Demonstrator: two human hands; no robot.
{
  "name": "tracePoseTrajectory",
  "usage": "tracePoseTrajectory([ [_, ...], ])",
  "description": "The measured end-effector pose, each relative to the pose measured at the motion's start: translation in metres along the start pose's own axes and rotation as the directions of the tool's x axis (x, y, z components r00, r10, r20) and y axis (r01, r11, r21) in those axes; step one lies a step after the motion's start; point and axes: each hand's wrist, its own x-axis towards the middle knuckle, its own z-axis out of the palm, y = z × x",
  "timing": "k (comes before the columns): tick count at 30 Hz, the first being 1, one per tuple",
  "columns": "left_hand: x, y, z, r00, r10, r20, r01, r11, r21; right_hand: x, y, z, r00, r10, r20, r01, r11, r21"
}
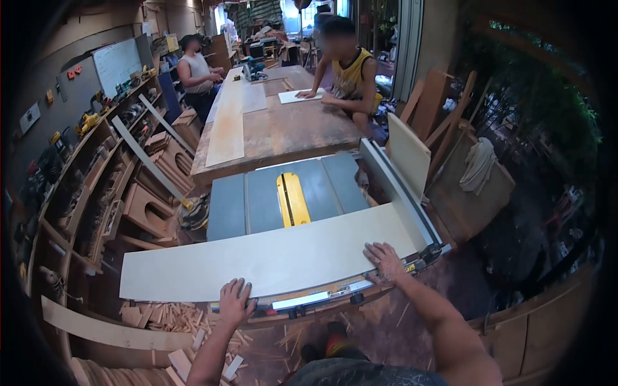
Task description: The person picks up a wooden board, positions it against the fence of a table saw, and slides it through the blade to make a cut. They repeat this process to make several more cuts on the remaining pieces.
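Observation:
A long pale plywood board lies crosswise over the near part of a table saw. Its right end is at the long metal rip fence, and its left end overhangs the saw table. My left hand rests at the board's near edge, left of the middle, with its fingers extended on the top face. Farther right, my right hand lies with fingers spread on the board close to the fence. Beyond the board shows the yellow throat plate with its dark slot; no raised blade can be made out.
Behind the saw is a large worktable with a long board. One person leans there over a white panel; another person stands at left. Wood offcuts litter the floor. Tool shelves line the left wall.

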Motion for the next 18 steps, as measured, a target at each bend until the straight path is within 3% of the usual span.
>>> tracePoseTrajectory([
  [3, 0.006, -0.002, 0.0, 0.993, 0.116, 0.026, -0.114, 0.992, -0.062, -0.002, -0.002, -0.001, 1.0, -0.006, -0.012, 0.006, 1.0, 0.007],
  [18, 0.011, 0.01, -0.008, 0.998, -0.017, 0.056, 0.019, 0.999, -0.039, 0.003, -0.004, -0.006, 1.0, 0.009, 0.01, -0.009, 0.999, 0.047],
])
